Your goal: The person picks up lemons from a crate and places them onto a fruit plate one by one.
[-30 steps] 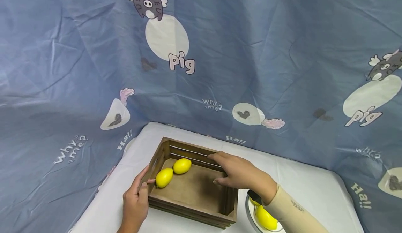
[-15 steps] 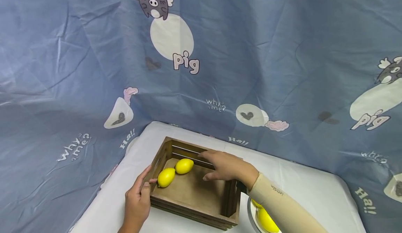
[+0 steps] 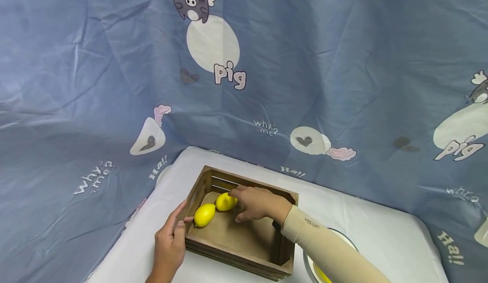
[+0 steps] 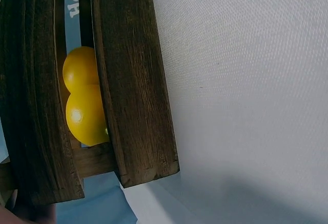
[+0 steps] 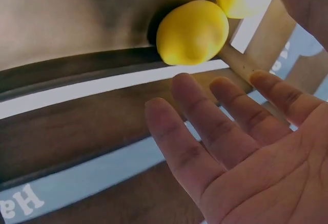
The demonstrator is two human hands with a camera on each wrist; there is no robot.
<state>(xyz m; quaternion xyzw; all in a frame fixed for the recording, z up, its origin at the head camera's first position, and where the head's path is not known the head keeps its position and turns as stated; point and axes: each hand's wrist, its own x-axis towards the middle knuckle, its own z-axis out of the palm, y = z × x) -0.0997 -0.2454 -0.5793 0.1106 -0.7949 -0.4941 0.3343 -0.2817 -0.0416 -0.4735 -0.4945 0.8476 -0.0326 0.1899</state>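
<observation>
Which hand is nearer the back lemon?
Right. The right hand hangs over the crate, just right of the back lemon; the left hand is at its left end, beyond the front lemon.

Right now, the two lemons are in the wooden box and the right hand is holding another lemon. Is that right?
Not quite: the right hand isn't holding a lemon. The right wrist view shows its palm empty and its fingers uncurled. The two lemons are in the wooden box, as you said.
</observation>
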